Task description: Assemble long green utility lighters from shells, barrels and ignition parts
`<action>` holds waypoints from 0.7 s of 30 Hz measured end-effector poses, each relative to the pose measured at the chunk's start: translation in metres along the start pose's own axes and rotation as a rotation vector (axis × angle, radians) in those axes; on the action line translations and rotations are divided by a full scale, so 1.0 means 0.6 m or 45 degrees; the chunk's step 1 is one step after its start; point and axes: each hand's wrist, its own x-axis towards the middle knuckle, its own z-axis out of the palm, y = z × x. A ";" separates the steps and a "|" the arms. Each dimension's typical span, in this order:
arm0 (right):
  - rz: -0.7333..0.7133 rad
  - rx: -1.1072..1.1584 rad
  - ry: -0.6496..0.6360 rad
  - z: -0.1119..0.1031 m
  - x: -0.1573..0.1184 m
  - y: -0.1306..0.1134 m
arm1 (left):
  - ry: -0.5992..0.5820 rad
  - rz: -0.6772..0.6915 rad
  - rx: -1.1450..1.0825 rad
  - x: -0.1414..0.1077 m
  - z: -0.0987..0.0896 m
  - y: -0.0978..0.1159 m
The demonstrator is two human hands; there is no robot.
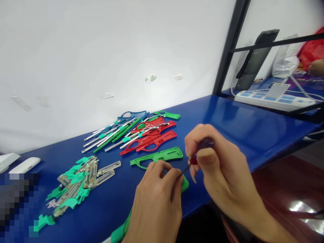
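My left hand (158, 199) is closed around a green long-nosed lighter (185, 185) and presses it to the table; most of its body is hidden under my fingers. In my right hand (225, 168) is a screwdriver (205, 144) with a dark and red handle. Its thin shaft slants down to the lighter by my left fingertips, where the tip is hidden. Just beyond my left hand lies an empty green half shell (168, 154). Red half shells (162, 140) are behind it, beside a heap of metal lighter tubes (111, 136).
Clear fuel tanks (93, 173) and teal plastic pieces (72, 202) form a pile on the left of the blue table (217, 114). A white object (25, 165) is at the far left. A black frame (229, 47) and a power strip (273, 99) stand at the right.
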 end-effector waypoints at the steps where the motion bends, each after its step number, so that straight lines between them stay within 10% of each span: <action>1: 0.004 0.005 -0.003 0.000 0.000 0.001 | -0.008 -0.003 -0.002 -0.001 0.001 -0.002; 21: 0.034 0.012 -0.008 -0.004 0.006 0.002 | -0.021 -0.036 -0.076 -0.002 0.001 -0.003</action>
